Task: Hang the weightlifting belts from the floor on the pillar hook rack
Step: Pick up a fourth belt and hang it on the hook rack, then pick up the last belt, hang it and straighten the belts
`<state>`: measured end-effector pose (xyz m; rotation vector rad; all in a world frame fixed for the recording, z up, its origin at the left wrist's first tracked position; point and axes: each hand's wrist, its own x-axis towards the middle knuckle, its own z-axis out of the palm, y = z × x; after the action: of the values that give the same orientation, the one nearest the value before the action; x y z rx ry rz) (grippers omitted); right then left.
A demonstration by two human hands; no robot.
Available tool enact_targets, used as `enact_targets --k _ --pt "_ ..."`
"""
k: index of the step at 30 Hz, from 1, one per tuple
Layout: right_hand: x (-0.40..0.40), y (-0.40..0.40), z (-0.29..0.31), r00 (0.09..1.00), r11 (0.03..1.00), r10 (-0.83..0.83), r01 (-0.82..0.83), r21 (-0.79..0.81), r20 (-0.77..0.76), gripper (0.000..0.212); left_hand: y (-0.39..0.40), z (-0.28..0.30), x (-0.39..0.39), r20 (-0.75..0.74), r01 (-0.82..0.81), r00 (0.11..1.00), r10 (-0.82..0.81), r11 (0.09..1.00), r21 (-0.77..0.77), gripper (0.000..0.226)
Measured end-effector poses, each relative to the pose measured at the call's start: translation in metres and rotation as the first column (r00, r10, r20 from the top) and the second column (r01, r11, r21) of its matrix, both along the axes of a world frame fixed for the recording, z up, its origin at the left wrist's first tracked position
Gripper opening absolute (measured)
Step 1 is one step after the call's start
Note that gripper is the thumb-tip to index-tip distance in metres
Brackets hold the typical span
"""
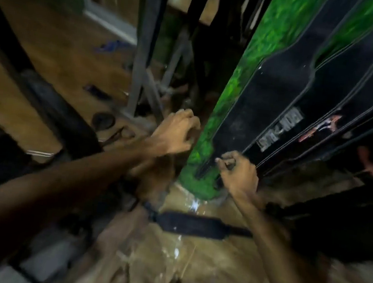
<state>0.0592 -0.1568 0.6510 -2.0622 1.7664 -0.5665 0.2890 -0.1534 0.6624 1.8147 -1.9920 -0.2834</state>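
Observation:
A green pillar rises through the middle of the blurred head view. Several black weightlifting belts hang down its right side; the nearest hanging belt carries a white label. My right hand is closed on that belt's lower end. My left hand is curled at the pillar's left edge, and blur hides whether it holds anything. Another black belt lies flat on the wooden floor below both hands, at the pillar's foot.
Grey machine uprights stand just left of the pillar. A dark weight plate and small tools lie on the floor near them. Dark equipment runs diagonally at left. More dark gear crowds the lower right.

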Motion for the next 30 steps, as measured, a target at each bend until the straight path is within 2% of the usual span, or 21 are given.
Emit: enact_targets --k 2,5,6,8,9,13,17,21,23,26,30 --pt "-0.002 0.015 -0.054 1.000 0.994 0.014 -0.013 0.113 -0.008 0.017 0.019 -0.063 0.008 -0.002 -0.049 0.999 0.050 0.990 0.129 0.040" --pt "-0.004 0.032 -0.144 0.996 0.963 0.068 -0.052 0.264 -0.052 0.015 0.054 -0.172 0.010 -0.008 -0.040 0.999 0.045 0.942 0.333 0.065" --pt "-0.004 0.039 -0.172 0.994 0.947 0.091 -0.070 0.313 -0.052 0.016 0.069 -0.202 0.006 -0.027 -0.048 0.998 0.064 0.911 0.409 0.058" --pt "-0.003 0.049 -0.229 0.992 0.906 0.123 -0.095 0.412 -0.042 0.015 0.097 -0.254 -0.003 -0.038 -0.086 0.992 0.120 0.868 0.490 0.029" --pt "-0.002 0.052 -0.260 0.991 0.891 0.128 -0.096 0.444 -0.042 0.015 0.106 -0.284 -0.007 -0.041 -0.102 0.989 0.140 0.866 0.490 0.024" --pt "0.000 0.074 -0.396 0.991 0.885 0.129 -0.099 0.455 -0.035 0.020 0.140 -0.412 -0.024 -0.043 -0.170 0.970 0.240 0.792 0.586 0.036" --pt "0.000 0.090 -0.502 0.996 0.833 -0.046 -0.005 0.553 0.079 0.015 0.157 -0.527 -0.047 -0.056 -0.207 0.943 0.327 0.712 0.670 0.029" --pt "-0.015 0.115 -0.621 0.990 0.808 -0.125 0.061 0.586 0.069 0.019 0.175 -0.643 -0.066 -0.037 -0.209 0.933 0.358 0.623 0.754 0.030" --pt "-0.021 0.127 -0.670 0.975 0.758 -0.214 0.129 0.639 0.057 0.017 0.179 -0.690 -0.071 -0.037 -0.225 0.916 0.399 0.589 0.776 0.034" --pt "-0.025 0.139 -0.735 0.938 0.691 -0.338 0.192 0.697 0.076 0.011 0.169 -0.753 -0.076 -0.043 -0.274 0.889 0.457 0.604 0.748 0.043" --pt "-0.028 0.151 -0.795 0.921 0.683 -0.368 0.176 0.709 0.126 0.008 0.128 -0.811 -0.072 0.018 -0.376 0.864 0.502 0.623 0.686 0.069"
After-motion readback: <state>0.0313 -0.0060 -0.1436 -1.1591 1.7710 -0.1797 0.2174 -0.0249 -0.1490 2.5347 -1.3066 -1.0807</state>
